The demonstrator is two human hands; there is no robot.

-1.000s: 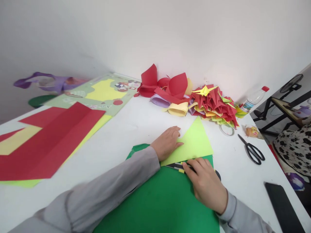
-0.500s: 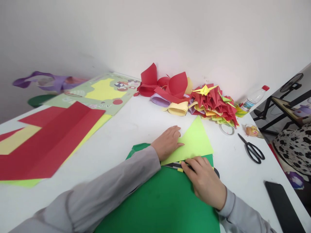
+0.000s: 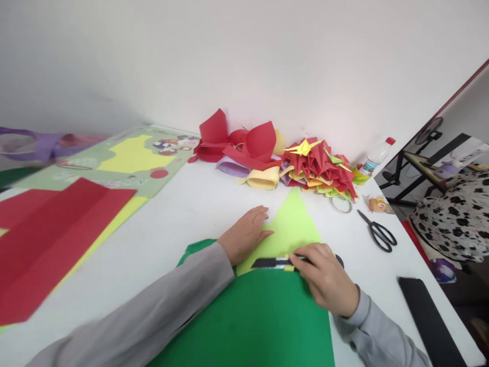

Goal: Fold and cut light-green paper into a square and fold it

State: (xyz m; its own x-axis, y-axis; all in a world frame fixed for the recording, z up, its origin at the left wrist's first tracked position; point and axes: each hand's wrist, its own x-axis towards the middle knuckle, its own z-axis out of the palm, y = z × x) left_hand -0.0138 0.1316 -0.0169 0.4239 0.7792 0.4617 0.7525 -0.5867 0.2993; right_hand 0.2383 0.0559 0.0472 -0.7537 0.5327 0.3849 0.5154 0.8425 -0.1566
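Note:
My right hand [image 3: 328, 278] is closed around a utility knife [image 3: 271, 263] with a black blade end and yellow parts; its tip points left. The knife lies over the lower part of a yellow-green sheet of paper [image 3: 290, 224], whose far end narrows to a point. My left hand [image 3: 244, 234] rests on that sheet's left edge with fingers stretched out, holding nothing. Beneath both is a large dark green sheet [image 3: 252, 316], its far left corner curled up beside my left wrist.
Folded red paper [image 3: 72, 229] lies on the left by a printed board [image 3: 148, 178]. Paper rolls [image 3: 252, 148] and a red star-fold pile [image 3: 324, 171] line the wall. Scissors [image 3: 378, 232], a tape ring [image 3: 341, 205], a bottle [image 3: 376, 158] and a black object [image 3: 430, 321] are on the right.
The view has turned right. The knife, earlier at the yellow-green sheet's lower edge against the green, now lies over the yellow-green sheet. My left hand stays on the sheet.

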